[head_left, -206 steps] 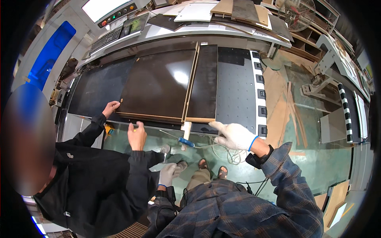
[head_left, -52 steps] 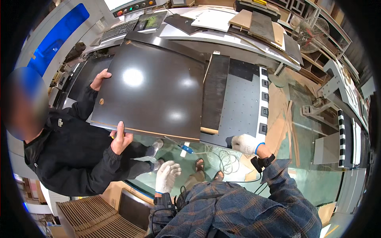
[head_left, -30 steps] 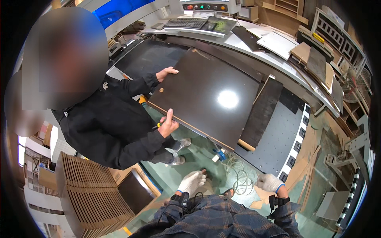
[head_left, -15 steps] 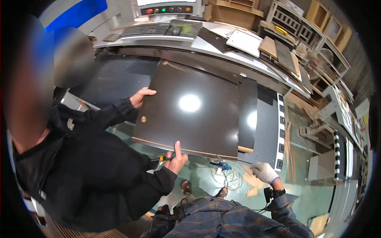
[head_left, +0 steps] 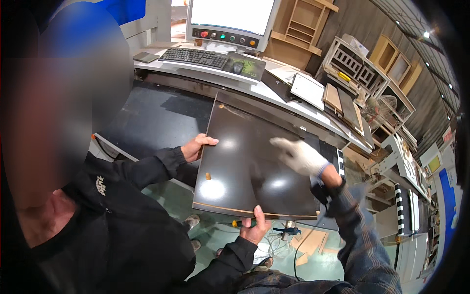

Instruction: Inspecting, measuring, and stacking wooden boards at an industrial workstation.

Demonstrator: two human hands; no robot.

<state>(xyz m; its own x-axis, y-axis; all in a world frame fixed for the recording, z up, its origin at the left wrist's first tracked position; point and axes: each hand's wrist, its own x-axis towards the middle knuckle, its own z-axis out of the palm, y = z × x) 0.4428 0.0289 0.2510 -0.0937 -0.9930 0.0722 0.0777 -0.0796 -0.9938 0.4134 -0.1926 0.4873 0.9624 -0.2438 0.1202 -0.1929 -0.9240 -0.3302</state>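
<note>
My right hand (head_left: 301, 157), in a white knit glove, hangs over the right part of a dark brown glossy panel (head_left: 235, 161). Its index finger stretches leftward across the board, and I see nothing in the grasp. Whether the fingertip touches the surface I cannot tell. My left hand is out of view. A person in a black jacket holds the panel by its left edge with one hand (head_left: 198, 146) and by its front edge with the other (head_left: 255, 229), which also has a yellow-tipped tool. Two light tan round marks, one of them a spot (head_left: 208, 176), show along the panel's left side.
Behind the panel a ledge carries a keyboard (head_left: 194, 58), a mouse (head_left: 238, 67) and several boards (head_left: 307, 90). A monitor with buttons (head_left: 225, 36) stands above. On the floor lie a coiled hose and wood scraps (head_left: 311, 240). A fan (head_left: 382, 108) stands at right.
My right hand has risen from beside the panel's front right corner to over its surface. The view has tilted up, showing more of the monitor. The person still holds the panel.
</note>
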